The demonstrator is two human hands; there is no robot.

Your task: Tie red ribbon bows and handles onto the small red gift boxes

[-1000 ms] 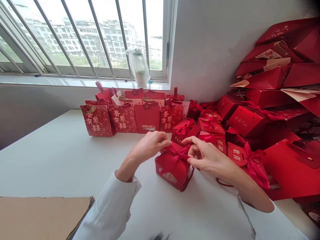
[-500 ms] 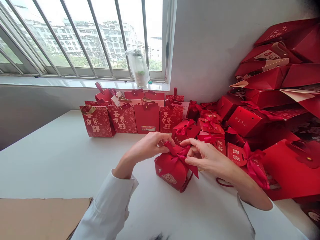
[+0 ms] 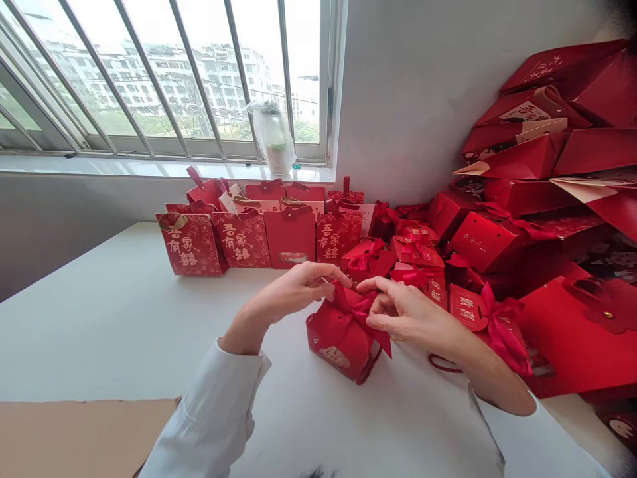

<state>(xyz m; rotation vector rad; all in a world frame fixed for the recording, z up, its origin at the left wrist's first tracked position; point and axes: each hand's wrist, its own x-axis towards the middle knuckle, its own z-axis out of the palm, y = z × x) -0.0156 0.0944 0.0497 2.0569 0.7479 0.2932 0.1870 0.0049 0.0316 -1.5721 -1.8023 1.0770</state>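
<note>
A small red gift box with a pale round emblem on its side stands on the white table. A red ribbon is tied in a bow on its top. My left hand is at the bow's left side, thumb and fingers pinching a loop of the ribbon. At the bow's right side is my right hand, its thumb and fingers closed on the ribbon there. The fingertips partly hide the bow's loops.
Red gift bags stand in a row against the wall. Boxes with bows and larger red boxes pile up on the right. Cardboard lies at the front left. A plastic-wrapped bottle stands on the windowsill.
The view has shifted slightly. Both hands stay at the bow, with the left fingertips moved a little on the loop. The box stays in place.
</note>
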